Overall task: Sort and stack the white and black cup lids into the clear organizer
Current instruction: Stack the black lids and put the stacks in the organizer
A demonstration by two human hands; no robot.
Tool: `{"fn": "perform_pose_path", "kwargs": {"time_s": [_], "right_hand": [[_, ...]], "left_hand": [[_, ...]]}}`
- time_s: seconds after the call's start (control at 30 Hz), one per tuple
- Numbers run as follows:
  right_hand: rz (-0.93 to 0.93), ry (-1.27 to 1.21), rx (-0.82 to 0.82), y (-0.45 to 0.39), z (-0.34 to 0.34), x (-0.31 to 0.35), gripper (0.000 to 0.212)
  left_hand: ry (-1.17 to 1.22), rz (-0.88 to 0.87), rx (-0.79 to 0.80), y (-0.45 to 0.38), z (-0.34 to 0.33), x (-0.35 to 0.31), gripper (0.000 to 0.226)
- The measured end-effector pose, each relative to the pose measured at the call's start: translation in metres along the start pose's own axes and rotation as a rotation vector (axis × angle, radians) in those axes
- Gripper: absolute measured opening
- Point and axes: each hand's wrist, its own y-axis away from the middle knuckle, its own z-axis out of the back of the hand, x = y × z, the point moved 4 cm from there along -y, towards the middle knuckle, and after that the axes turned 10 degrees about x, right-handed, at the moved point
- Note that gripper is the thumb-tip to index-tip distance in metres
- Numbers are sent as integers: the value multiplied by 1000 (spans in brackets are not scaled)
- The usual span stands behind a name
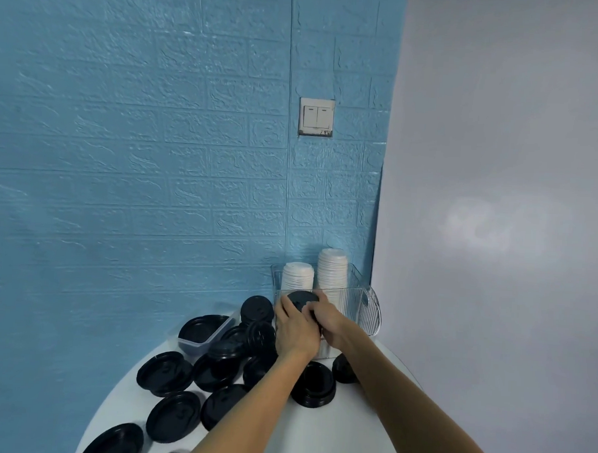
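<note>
A round white table [333, 430] stands against a blue wall. On it, at the far edge, sits a clear organizer [362, 311]. Left of that lies a small clear tub [201, 342] with black lids in it. Loose black lids [174, 414] and short stacks of them [313, 384] are scattered across the near left and middle of the top.

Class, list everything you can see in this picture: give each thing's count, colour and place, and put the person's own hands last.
White lid stacks: two, white, upright at the organizer's far end.
Organizer: one, clear, at the table's far right by the wall.
Held black lids: a stack, count unclear, at the organizer's near end.
Loose black lids: over ten, black, spread across the table's left.
Small tub: one, clear, holding black lids.
Table: one, white, round.
Wall switch: one, white, on the blue wall.
Left hand: fingers curled on the held lids.
Right hand: likewise.
</note>
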Motion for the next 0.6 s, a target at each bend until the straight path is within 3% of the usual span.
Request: {"fn": "perform_pose_path", "kwargs": {"time_s": [0.37, 0.6], "right_hand": [[-109, -80, 2, -5, 3, 2, 38], [-126, -12, -48, -4, -5, 6, 28]], "left_hand": [[-719, -10, -52, 1, 11, -10, 62], [-694, -129, -59, -5, 28, 2, 49]]}}
